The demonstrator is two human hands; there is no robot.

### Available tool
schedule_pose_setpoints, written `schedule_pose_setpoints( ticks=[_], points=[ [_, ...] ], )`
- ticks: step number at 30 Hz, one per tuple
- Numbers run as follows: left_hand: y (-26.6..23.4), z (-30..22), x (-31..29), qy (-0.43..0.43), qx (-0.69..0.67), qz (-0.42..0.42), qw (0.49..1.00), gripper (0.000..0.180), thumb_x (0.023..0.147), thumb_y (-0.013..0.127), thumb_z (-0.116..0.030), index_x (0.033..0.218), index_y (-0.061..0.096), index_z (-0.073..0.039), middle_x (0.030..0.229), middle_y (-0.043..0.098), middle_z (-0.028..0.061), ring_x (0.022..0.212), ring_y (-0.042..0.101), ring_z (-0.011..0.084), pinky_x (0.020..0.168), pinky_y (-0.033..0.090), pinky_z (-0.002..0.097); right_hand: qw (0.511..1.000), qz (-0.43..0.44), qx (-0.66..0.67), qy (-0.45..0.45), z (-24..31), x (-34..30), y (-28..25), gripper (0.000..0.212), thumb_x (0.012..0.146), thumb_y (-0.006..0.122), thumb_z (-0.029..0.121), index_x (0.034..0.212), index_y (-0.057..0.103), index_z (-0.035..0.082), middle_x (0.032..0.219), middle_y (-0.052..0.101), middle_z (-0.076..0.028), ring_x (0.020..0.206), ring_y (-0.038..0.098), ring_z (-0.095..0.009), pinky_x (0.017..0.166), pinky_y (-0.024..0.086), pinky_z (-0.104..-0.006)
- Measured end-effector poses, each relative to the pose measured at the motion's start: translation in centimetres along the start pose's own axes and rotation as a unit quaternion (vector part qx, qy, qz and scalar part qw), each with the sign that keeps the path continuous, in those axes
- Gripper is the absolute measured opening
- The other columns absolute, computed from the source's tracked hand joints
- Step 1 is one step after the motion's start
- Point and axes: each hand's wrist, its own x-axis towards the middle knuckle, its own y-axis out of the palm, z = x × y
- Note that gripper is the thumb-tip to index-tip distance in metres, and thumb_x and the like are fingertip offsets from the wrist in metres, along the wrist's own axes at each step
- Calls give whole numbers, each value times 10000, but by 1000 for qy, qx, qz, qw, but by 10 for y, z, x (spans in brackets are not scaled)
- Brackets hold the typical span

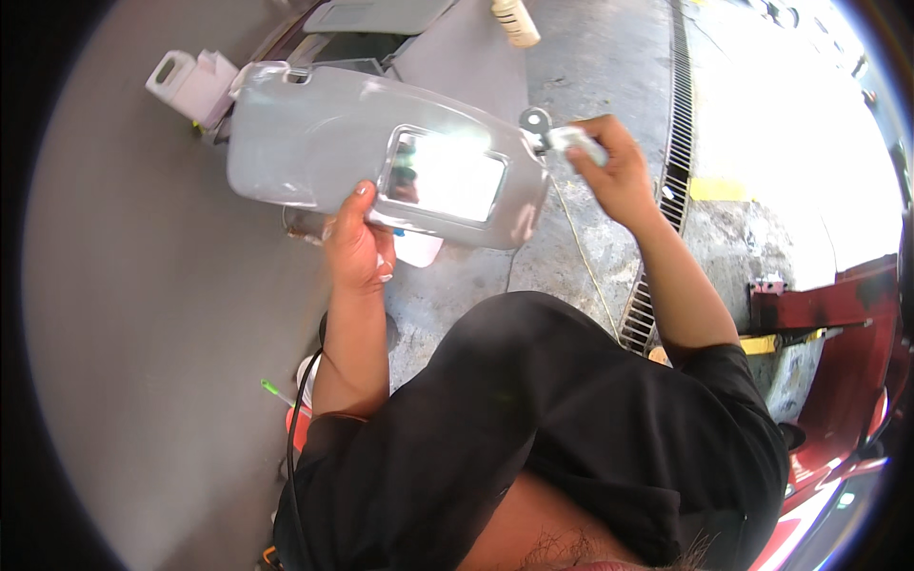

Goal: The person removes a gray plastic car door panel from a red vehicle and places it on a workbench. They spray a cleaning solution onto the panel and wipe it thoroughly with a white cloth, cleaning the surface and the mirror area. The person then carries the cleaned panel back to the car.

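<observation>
A grey car sun visor (314, 143) with a bright vanity mirror (447, 179) is raised in front of me, tilted down to the right. My left hand (360, 243) grips its lower edge, the thumb lying on the face beside the mirror. From the visor's right end sticks out a dark round mount (536, 120). Right at that mount, my right hand (614, 171) pinches a small white crumpled piece (583, 145), too bright to tell whether it is cloth. How my left fingers sit behind the visor is hidden.
Another grey visor (376, 15) lies at the top, near a cream bottle (515, 23). A white plastic container (195, 84) stands behind the visor's left end. A drain grate (677, 124) crosses the floor on the right, before red car body parts (828, 309). A black cable (297, 428) hangs by my left arm.
</observation>
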Motion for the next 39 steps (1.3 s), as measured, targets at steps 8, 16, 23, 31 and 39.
schedule_pose_setpoints(
  ticks=[8, 16, 23, 31, 39],
  points=[
    [-21, 1, 11, -99, -121, 71, 985, 324, 983, 637, -229, 1169, 678, 33, 1253, 702, 193, 1186, 670, 330, 1073, 502, 487, 861, -147, 442, 205, 20, 27, -2, 388, 1045, 618, 173, 1398, 484, 83, 1244, 624, -65, 993, 634, -153, 798, 541, -321],
    [-14, 16, 25, -39, -158, 28, 986, 419, 1035, 627, -324, 1337, 551, -45, 1087, 708, 147, 890, 744, 297, 703, 642, 421, 775, -12, 566, 282, 70, -14, 39, 430, 1021, 642, 249, 1393, 469, 118, 1159, 615, -67, 963, 639, -180, 772, 581, -341],
    [-23, 26, 32, -152, -72, -2, 986, 514, 999, 619, -552, 1251, 615, -104, 835, 656, 66, 686, 660, 187, 614, 564, 360, 879, 51, 472, 41, 87, -27, 34, 569, 922, 753, 72, 1425, 488, 63, 1227, 622, -72, 1106, 624, -198, 951, 516, -341],
    [4, 57, 17, -147, 0, 13, 989, 731, 958, 486, -728, 1271, 541, -71, 723, 553, 32, 582, 575, 154, 523, 493, 303, 922, 100, 153, -341, 140, 10, 43, 327, 825, 831, 182, 1137, 750, 131, 1011, 687, -80, 901, 679, -286, 800, 552, -381],
    [-10, 85, 30, -160, -306, 402, 848, 485, 1065, 530, -301, 1441, 472, -1, 922, 633, 164, 835, 671, 281, 773, 564, 361, 938, -198, 173, -224, 138, 134, 38, 401, 900, 756, 201, 1259, 661, 50, 1130, 676, -138, 1067, 660, -278, 946, 519, -414]
  ],
)
